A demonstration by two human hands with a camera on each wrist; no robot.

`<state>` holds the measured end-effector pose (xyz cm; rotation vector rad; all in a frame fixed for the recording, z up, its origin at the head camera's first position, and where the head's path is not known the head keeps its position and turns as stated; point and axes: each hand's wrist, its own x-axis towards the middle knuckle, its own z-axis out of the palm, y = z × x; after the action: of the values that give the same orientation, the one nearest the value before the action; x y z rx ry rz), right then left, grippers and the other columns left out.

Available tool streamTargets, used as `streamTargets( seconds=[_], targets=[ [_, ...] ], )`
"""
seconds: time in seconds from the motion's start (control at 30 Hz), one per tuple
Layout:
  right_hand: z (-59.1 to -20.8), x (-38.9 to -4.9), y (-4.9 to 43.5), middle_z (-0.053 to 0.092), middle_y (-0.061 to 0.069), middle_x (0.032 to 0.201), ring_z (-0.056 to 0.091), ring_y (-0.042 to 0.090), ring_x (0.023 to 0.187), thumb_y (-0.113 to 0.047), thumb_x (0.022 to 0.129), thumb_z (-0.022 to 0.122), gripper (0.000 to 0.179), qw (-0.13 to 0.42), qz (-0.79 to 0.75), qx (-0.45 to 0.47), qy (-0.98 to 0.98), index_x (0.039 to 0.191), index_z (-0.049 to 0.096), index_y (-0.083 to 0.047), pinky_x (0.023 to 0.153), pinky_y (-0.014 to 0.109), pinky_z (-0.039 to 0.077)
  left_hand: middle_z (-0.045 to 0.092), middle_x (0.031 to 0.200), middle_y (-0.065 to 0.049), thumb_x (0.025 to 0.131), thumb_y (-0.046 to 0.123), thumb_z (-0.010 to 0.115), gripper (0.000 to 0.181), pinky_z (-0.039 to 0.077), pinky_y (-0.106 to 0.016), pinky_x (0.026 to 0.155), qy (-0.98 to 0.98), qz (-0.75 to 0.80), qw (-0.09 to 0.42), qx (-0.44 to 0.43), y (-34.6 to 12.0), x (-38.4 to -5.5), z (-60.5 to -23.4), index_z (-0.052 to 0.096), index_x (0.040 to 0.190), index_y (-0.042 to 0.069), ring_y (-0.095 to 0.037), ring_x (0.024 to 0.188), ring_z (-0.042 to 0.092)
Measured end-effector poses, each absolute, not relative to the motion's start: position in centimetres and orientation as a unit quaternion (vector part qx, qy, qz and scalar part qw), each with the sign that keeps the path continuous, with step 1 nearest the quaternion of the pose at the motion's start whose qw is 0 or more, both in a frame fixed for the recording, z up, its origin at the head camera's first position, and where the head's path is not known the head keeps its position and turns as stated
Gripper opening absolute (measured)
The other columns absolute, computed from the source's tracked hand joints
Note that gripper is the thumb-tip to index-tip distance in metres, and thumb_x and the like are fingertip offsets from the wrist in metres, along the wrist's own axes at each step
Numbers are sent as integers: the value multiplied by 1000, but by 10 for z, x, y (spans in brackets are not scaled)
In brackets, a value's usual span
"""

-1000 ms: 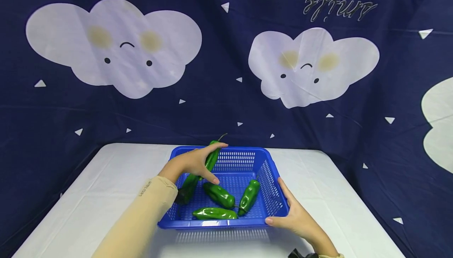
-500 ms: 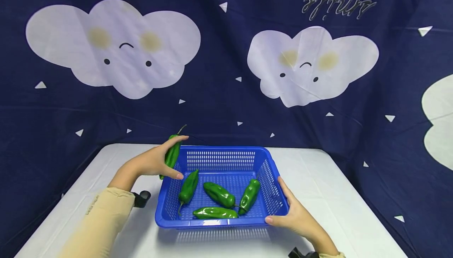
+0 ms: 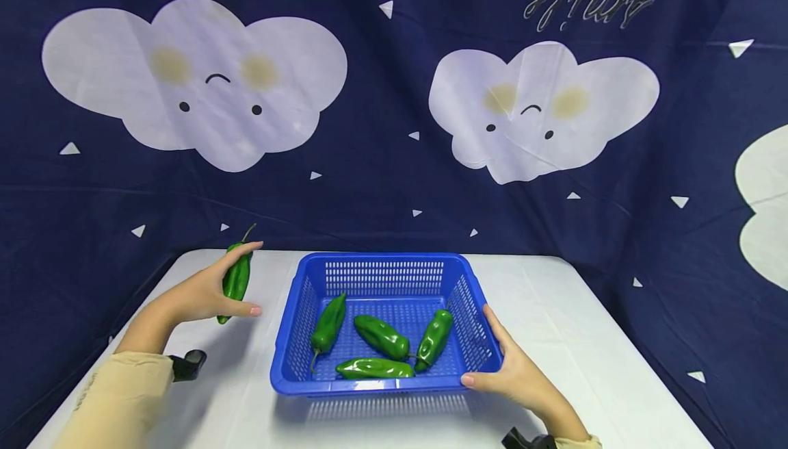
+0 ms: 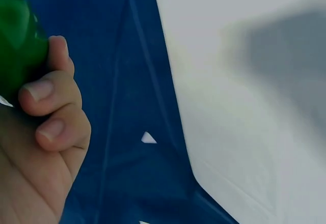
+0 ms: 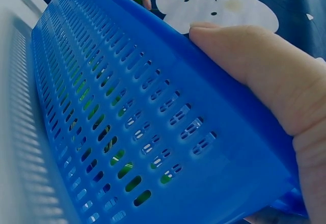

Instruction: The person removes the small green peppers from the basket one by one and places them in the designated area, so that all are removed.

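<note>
My left hand (image 3: 200, 291) grips a long green chili pepper (image 3: 237, 278) above the table, left of the basket, its thin stem pointing up. The left wrist view shows curled fingers (image 4: 53, 109) against the glossy pepper (image 4: 18, 40). My right hand (image 3: 514, 374) holds the blue plastic basket (image 3: 388, 387) by its front right corner, thumb over the rim in the right wrist view. Inside the basket lie several more green peppers: one at the left (image 3: 329, 322), one in the middle (image 3: 382, 337), one at the right (image 3: 434, 339) and one along the front wall (image 3: 374, 368).
A white cloth-covered table (image 3: 554, 319) carries the basket. Behind it hangs a dark blue curtain (image 3: 382, 196) printed with clouds and small triangles. Dark wrist mounts (image 3: 188, 365) sit on both wrists.
My left hand has lifted the pepper out over the basket's left rim and carried it left above the table. My right hand stays at the basket corner.
</note>
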<state>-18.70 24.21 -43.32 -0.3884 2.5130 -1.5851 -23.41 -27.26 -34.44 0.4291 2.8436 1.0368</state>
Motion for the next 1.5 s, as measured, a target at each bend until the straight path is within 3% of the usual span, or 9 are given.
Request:
streamTargets(
  seconds=[0.17, 0.4, 0.53, 0.77, 1.0, 1.13, 1.23, 1.37, 1.5],
  targets=[
    [-433, -188, 242, 2, 18, 167, 34, 43, 143, -19, 75, 87, 125, 79, -533, -128, 833, 161, -4, -18, 113, 46, 33, 44, 135, -27, 72, 40, 88, 116, 46, -42, 84, 937, 319, 33, 137, -287, -229, -357, 13, 159, 22, -26, 98, 53],
    [-433, -188, 242, 2, 18, 167, 34, 42, 144, -19, 75, 87, 124, 80, -535, -125, 832, 161, -3, -18, 109, 28, 37, 44, 132, -28, 74, 40, 87, 117, 45, -36, 78, 938, 319, 67, 121, -296, -226, -372, 10, 160, 20, -23, 93, 51],
    [-433, -188, 242, 3, 19, 167, 34, 42, 144, -19, 75, 87, 125, 80, -536, -125, 831, 161, -3, -18, 103, 13, 34, 40, 139, -32, 74, 38, 87, 116, 46, -42, 81, 937, 319, 68, 124, -297, -225, -378, 10, 160, 20, -28, 100, 52],
    [-433, -189, 241, 4, 18, 167, 33, 41, 144, -20, 75, 87, 125, 79, -531, -125, 834, 161, -4, -18, 112, 32, 35, 33, 147, -38, 73, 39, 87, 116, 47, -54, 85, 944, 302, 72, 114, -298, -222, -387, 12, 159, 21, -41, 112, 51],
    [-433, -187, 241, 2, 19, 167, 30, 42, 146, -18, 74, 87, 125, 73, -530, -134, 834, 161, -2, -17, 102, 11, 31, 34, 147, -41, 69, 46, 88, 120, 47, -61, 86, 954, 266, 98, 98, -301, -221, -393, 12, 159, 25, -47, 112, 54],
    [-432, -186, 240, 2, 21, 166, 34, 43, 143, -17, 74, 87, 124, 73, -533, -143, 831, 161, -2, -17, 100, 10, 33, 43, 140, -38, 67, 46, 89, 120, 47, -60, 86, 955, 258, 109, 93, -301, -220, -396, 14, 159, 24, -37, 101, 55],
    [-432, -185, 240, 2, 21, 166, 35, 43, 143, -18, 74, 87, 124, 73, -532, -143, 832, 161, -2, -18, 106, 21, 37, 44, 138, -39, 66, 47, 89, 121, 47, -62, 86, 957, 251, 113, 90, -302, -220, -397, 14, 158, 24, -35, 99, 56],
    [-432, -185, 241, 3, 21, 166, 36, 42, 143, -18, 74, 87, 124, 71, -526, -141, 836, 161, -2, -19, 109, 31, 37, 38, 144, -42, 65, 49, 89, 123, 46, -68, 87, 961, 235, 116, 91, -303, -220, -400, 14, 158, 26, -51, 112, 56],
    [-433, -185, 241, 4, 22, 166, 36, 43, 142, -17, 74, 87, 124, 70, -531, -143, 832, 161, -1, -19, 103, 16, 36, 35, 147, -41, 64, 48, 90, 121, 44, -71, 88, 962, 224, 120, 99, -305, -219, -404, 17, 157, 24, -62, 123, 46]
  ],
)
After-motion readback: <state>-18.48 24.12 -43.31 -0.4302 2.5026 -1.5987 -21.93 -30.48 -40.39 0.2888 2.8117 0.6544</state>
